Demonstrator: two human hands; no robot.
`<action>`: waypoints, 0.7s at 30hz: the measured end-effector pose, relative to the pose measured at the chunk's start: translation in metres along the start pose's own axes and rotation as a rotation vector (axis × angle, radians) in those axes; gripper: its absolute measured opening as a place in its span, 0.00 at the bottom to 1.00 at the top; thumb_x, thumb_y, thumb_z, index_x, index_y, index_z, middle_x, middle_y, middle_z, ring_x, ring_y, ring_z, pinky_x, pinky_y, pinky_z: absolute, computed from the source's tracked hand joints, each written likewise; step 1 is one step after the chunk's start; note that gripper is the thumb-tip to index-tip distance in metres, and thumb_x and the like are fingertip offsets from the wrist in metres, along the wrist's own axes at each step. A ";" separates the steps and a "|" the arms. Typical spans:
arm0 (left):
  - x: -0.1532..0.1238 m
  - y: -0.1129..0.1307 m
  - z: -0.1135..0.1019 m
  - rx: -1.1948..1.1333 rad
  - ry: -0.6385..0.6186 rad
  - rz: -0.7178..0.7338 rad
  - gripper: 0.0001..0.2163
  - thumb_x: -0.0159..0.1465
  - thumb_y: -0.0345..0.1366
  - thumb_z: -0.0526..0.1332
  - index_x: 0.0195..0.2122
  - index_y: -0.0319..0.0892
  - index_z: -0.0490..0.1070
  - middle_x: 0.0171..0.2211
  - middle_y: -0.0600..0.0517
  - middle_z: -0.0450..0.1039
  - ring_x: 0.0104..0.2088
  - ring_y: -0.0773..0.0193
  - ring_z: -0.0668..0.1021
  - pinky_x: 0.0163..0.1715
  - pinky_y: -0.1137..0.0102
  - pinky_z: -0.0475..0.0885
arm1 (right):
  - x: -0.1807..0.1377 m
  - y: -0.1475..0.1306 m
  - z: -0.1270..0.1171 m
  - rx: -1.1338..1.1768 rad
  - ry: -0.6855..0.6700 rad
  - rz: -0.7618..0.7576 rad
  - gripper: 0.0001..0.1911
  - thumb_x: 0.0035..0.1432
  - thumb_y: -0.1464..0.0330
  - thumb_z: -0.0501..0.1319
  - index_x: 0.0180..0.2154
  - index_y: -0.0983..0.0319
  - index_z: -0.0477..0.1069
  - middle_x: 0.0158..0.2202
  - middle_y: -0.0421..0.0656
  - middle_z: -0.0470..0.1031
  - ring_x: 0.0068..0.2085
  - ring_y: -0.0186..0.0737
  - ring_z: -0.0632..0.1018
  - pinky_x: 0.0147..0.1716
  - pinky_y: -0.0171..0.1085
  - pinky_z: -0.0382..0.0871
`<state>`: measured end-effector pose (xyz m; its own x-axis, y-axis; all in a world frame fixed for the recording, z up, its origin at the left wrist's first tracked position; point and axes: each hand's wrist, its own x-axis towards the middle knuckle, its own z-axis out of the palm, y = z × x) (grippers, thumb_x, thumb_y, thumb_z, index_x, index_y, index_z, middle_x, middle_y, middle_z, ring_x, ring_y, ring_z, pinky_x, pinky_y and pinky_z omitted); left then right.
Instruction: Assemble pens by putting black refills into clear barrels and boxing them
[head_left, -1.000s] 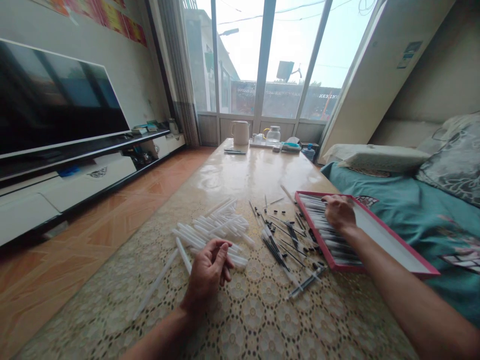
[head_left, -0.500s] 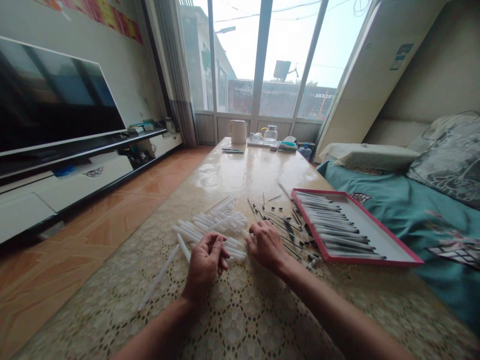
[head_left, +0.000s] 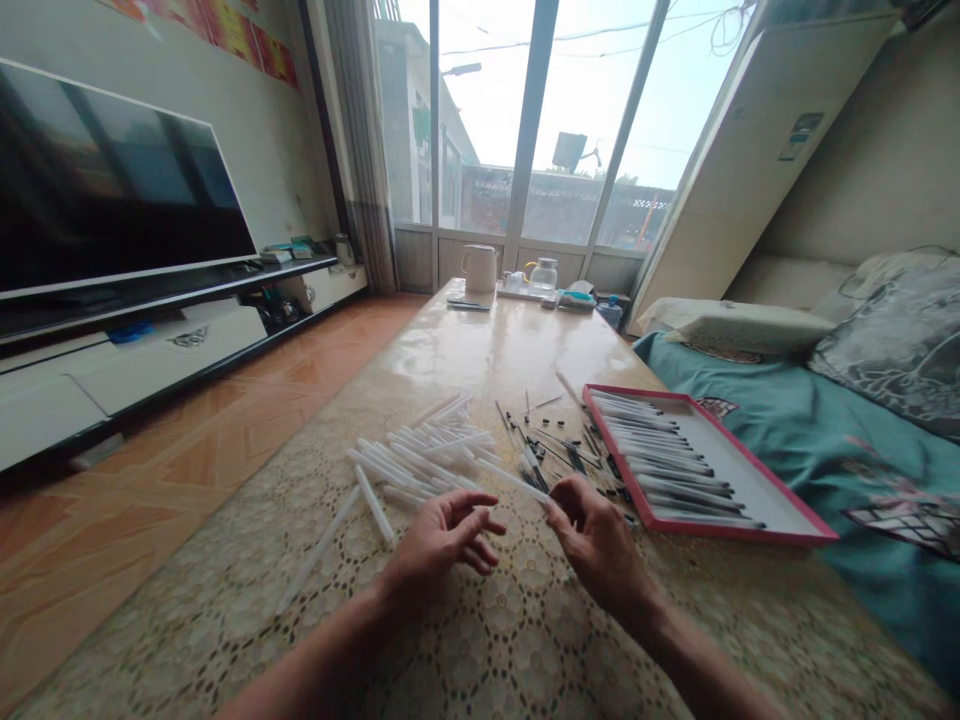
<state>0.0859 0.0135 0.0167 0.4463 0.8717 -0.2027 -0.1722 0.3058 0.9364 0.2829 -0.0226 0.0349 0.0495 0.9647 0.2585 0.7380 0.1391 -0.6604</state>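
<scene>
My right hand point(head_left: 596, 535) pinches one end of a white pen barrel point(head_left: 514, 481), which points away to the left over the table. Fingers apart and holding nothing, my left hand point(head_left: 450, 535) hovers just in front of a pile of white pen barrels point(head_left: 420, 445). Beyond my right hand lie scattered thin dark pen refills point(head_left: 562, 440) and small black pen parts point(head_left: 545, 422). To the right, a shallow red-rimmed box point(head_left: 795, 505) holds a row of pens point(head_left: 675, 455) with dark ends.
A patterned cover lies over the long table point(head_left: 480, 650). At its far end stand a white jug point(head_left: 480, 268), a glass pot point(head_left: 545, 275) and a tissue pack point(head_left: 576, 294). Along the right side is a sofa with a teal cover point(head_left: 750, 400).
My right hand has drawn a pen barrel from the pile and moved right and nearer with it. My left hand has shifted right, its fingers opening. The view has tilted slightly.
</scene>
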 end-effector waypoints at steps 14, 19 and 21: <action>-0.001 0.005 -0.006 -0.338 0.090 0.038 0.12 0.54 0.40 0.68 0.32 0.34 0.77 0.25 0.47 0.77 0.22 0.69 0.77 0.21 0.78 0.69 | 0.035 0.024 -0.018 -0.626 0.027 -0.052 0.07 0.57 0.74 0.55 0.31 0.63 0.72 0.32 0.48 0.74 0.37 0.44 0.72 0.35 0.37 0.58; -0.004 0.008 -0.003 -0.374 0.210 0.047 0.10 0.55 0.37 0.67 0.30 0.34 0.76 0.23 0.48 0.77 0.21 0.69 0.77 0.21 0.77 0.71 | 0.036 0.047 -0.025 -0.870 -0.081 0.005 0.06 0.54 0.73 0.57 0.33 0.63 0.72 0.34 0.50 0.75 0.40 0.49 0.71 0.36 0.41 0.57; -0.004 0.008 -0.003 -0.392 0.242 0.052 0.08 0.56 0.36 0.67 0.29 0.34 0.75 0.23 0.48 0.77 0.22 0.67 0.78 0.22 0.76 0.73 | 0.033 0.050 -0.023 -0.864 -0.087 -0.007 0.06 0.54 0.73 0.56 0.33 0.62 0.72 0.35 0.50 0.75 0.41 0.49 0.71 0.36 0.40 0.57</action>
<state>0.0799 0.0136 0.0241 0.2183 0.9396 -0.2634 -0.5286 0.3408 0.7774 0.3370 0.0110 0.0272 0.0178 0.9831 0.1824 0.9923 -0.0398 0.1172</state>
